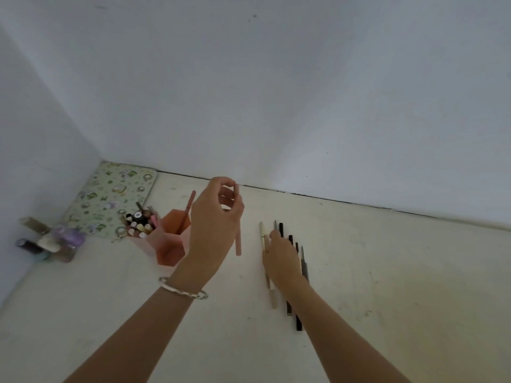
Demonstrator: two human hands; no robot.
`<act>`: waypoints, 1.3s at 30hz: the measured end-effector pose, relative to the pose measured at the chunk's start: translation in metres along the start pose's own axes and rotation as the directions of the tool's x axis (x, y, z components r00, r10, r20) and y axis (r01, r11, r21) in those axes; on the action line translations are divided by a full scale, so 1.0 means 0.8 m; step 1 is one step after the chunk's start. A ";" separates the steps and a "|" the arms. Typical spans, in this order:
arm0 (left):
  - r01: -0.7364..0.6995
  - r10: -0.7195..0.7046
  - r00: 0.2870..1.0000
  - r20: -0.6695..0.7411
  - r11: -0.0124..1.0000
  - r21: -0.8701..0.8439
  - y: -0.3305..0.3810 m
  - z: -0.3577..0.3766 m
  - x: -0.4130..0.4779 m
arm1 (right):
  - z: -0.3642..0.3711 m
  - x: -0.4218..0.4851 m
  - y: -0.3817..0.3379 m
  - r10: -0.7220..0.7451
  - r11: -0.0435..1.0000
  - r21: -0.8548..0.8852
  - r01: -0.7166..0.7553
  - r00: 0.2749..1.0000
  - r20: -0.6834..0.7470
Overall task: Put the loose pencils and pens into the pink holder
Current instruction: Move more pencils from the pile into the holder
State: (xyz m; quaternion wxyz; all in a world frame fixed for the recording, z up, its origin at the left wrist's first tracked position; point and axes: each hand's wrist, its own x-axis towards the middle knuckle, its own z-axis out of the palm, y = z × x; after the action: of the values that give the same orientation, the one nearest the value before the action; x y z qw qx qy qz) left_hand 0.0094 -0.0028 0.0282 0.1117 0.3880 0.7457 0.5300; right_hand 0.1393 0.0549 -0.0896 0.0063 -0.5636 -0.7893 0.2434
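My left hand pinches a pink pencil upright between thumb and fingertips, raised just right of the pink holder, where one pink pencil already stands. My right hand lies flat over the row of loose pens and pencils on the white table; I cannot tell whether it grips any. A second pink cup beside the holder is full.
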 end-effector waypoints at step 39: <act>-0.122 0.168 0.981 -0.093 0.920 0.372 -0.053 -0.167 0.067 | -0.027 -0.029 -0.191 -0.269 0.686 0.515 0.514 0.837 -0.477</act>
State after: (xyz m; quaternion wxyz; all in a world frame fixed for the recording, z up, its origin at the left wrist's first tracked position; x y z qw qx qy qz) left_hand -0.1233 -0.0652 0.0590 -0.0481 0.4229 0.8056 0.4120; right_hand 0.0186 0.0046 -0.0048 0.3915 -0.3781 -0.7506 0.3747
